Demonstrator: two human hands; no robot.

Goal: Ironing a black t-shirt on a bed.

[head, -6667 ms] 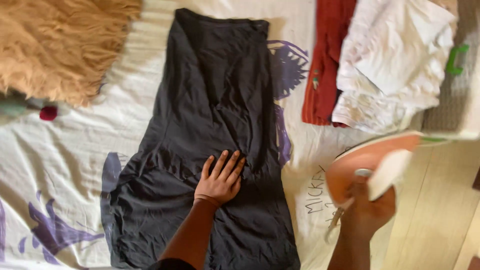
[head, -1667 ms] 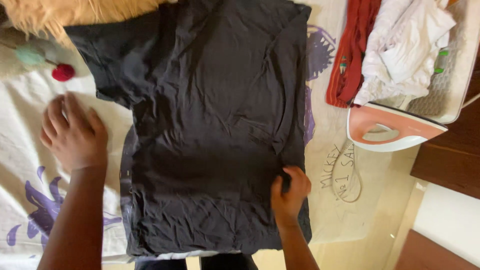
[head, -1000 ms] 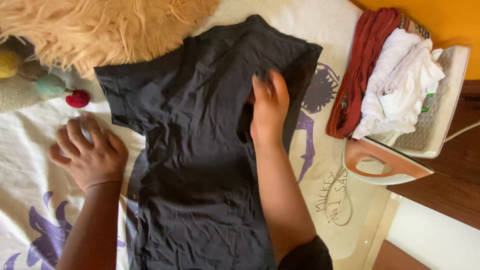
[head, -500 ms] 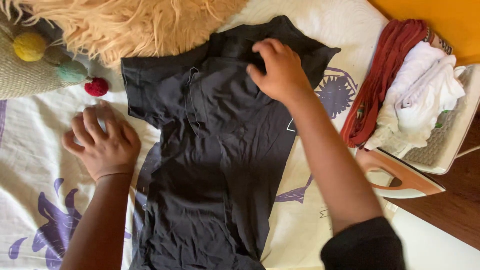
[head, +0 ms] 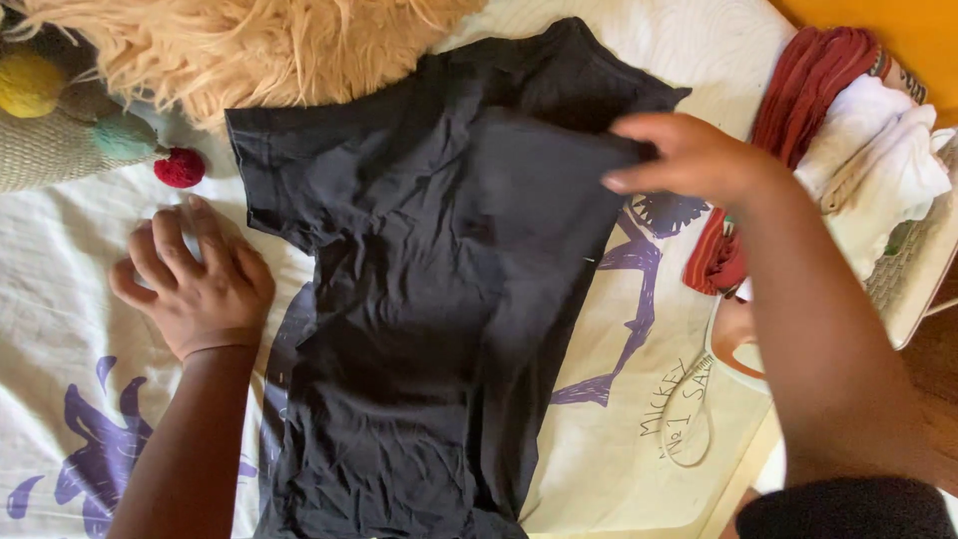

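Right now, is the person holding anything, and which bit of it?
The right hand pinches the black T-shirt at the edge of its right sleeve. The left hand holds nothing; it rests flat on the printed sheet.

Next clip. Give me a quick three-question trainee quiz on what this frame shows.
1. True or false: the left hand lies flat on the printed sheet.
2. What does the right hand grip?
3. Which lies nearest the red pompom: A the iron, B the black T-shirt's sleeve, C the white clothes?

Key: 1 true. 2 the black T-shirt's right edge. 3 B.
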